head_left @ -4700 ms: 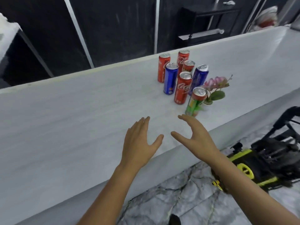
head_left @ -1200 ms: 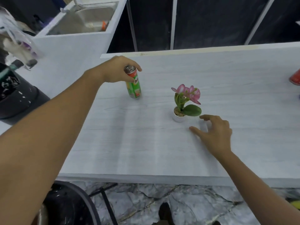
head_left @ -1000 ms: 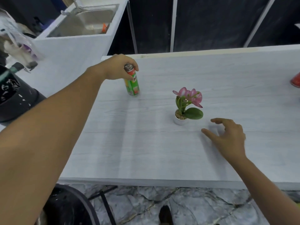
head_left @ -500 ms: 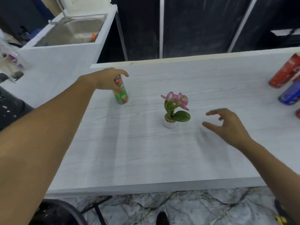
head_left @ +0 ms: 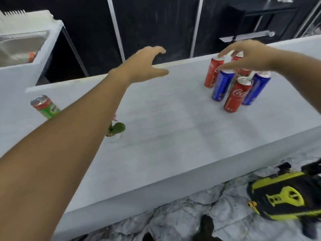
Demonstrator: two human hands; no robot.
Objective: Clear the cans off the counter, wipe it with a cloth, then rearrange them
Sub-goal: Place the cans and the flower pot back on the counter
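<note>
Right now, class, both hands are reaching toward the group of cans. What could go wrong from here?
1. The cluster of cans stands tightly packed; the right hand, spread above their tops, might knock neighbours over when taking one.
2. The left arm passes right over the small potted plant, so lowering it could tip the plant.
3. The green can stands apart near the counter end, beside that same arm, and could be brushed off.

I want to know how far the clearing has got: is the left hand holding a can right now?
No, the left hand hangs open and empty above the counter, and the green can stands alone far to its left.
</note>
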